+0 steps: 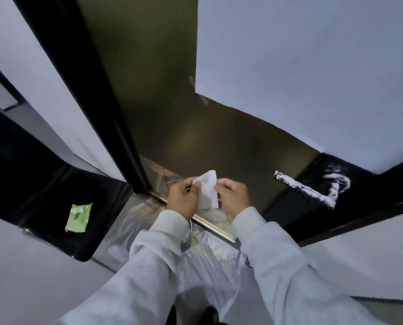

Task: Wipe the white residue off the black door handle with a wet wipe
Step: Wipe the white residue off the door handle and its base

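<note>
While both hands pull at the wet wipe (207, 193), the black door handle (308, 191) waits untouched off to the right.

Seen from the head camera, the left hand (181, 198) and right hand (234, 195) each pinch an edge of the white sheet with curled fingers (219, 186), holding it mid-air before the door. White residue streaks the handle's lever. A green wipe packet (78, 217) lies on the black counter (31, 165) at left.
</note>
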Available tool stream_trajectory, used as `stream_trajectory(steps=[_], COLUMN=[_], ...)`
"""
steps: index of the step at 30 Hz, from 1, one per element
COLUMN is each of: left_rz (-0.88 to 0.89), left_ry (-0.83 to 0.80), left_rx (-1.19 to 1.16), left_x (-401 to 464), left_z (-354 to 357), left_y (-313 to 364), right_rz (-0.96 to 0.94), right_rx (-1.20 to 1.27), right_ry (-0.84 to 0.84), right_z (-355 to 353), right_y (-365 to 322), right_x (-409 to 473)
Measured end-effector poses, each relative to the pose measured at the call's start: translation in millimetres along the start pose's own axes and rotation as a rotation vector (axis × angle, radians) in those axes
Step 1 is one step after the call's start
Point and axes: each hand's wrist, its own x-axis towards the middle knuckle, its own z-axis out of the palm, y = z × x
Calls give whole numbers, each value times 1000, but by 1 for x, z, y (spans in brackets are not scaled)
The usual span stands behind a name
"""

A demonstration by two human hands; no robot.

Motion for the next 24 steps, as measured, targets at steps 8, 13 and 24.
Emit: stream_trajectory(steps=[8, 13, 24], left_rz=[-123, 76, 125], left_ry=[66, 37, -197], left_rx=[-87, 46, 16], left_x=[11, 17, 13], left_z=[23, 31, 75], left_y=[22, 32, 32], right_rz=[51, 19, 11], right_rx=[248, 453, 507], right_ry=[-19, -149, 103], right_z=[-13, -12, -59], right_y=[-16, -14, 1], right_x=[-2, -4, 5])
